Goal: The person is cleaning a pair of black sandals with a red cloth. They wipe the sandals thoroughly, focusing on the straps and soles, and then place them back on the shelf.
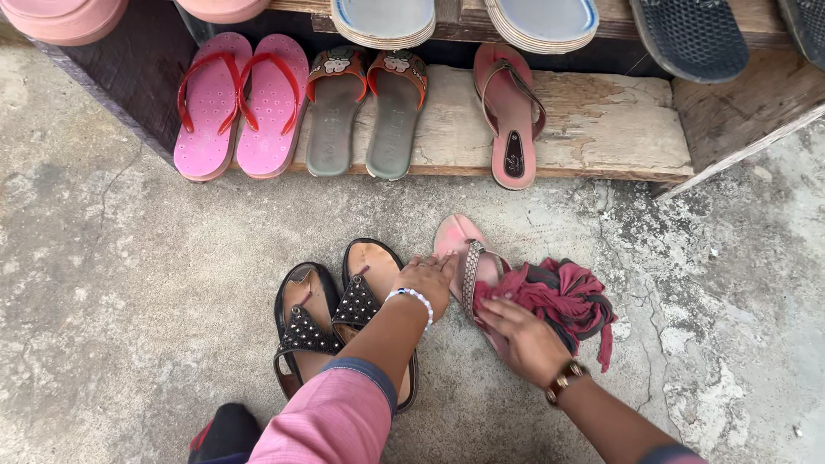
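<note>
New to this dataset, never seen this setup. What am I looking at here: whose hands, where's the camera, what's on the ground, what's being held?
There is no machine here: a person works with two bare hands, and the single picture comes from a camera worn on their head, looking down.

The left hand, with a white bead bracelet and pink sleeve, rests on a pink sandal with a studded strap lying on the cracked concrete floor. The right hand, wearing a brown wristwatch, presses a crumpled dark red cloth against that sandal.

Beside it on the floor lies a pair of black studded sandals with tan insoles. On a worn wooden shelf behind sit pink flip-flops with red straps, grey sandals with orange straps and one matching pink sandal. More footwear sits on a shelf above.
</note>
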